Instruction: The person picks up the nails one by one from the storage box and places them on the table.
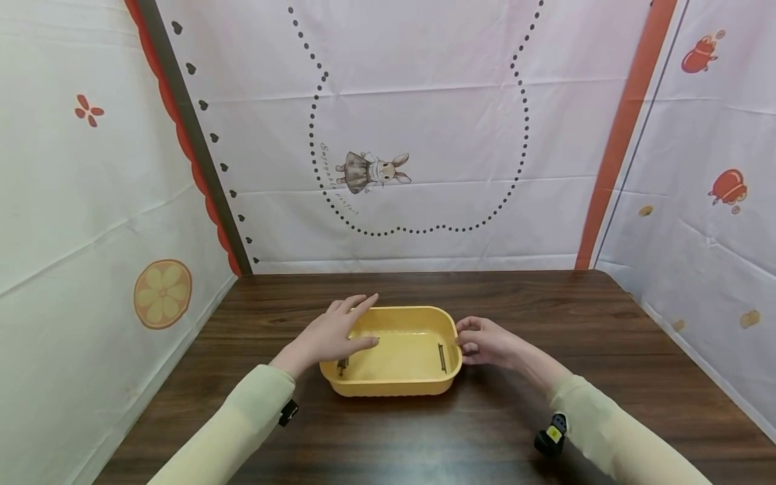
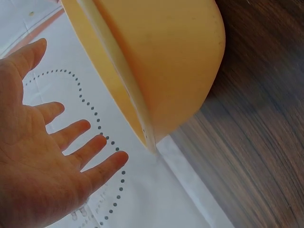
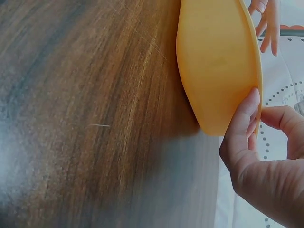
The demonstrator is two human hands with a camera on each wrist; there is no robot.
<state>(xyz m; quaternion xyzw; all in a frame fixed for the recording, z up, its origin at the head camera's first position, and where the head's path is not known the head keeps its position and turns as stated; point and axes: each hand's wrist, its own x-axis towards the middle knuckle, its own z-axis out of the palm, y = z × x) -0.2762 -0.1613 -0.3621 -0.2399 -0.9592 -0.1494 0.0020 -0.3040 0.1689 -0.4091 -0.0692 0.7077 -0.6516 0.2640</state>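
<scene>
A shallow yellow plastic basin (image 1: 397, 389) with rounded corners sits on the wooden table. Inside lie small thin dark pieces: a narrow pair (image 1: 442, 358) near the right wall and a short cluster (image 1: 343, 364) at the left, partly hidden by the hand. My right hand (image 1: 488, 342) pinches the basin's right rim; in the right wrist view, digits of this hand (image 3: 266, 156) lie on both sides of the rim. Over the basin's left end hovers my left hand (image 1: 330, 333), fingers spread. The left wrist view shows this hand (image 2: 52, 152) apart from the rim, palm bare.
Dark wood tabletop (image 1: 364, 438) surrounds the basin. A white printed cloth (image 1: 424, 135) hangs behind the table, with more cloth along the left and right sides. Each sleeve has a small black device at the wrist, the right one (image 1: 550, 436) with a yellow patch.
</scene>
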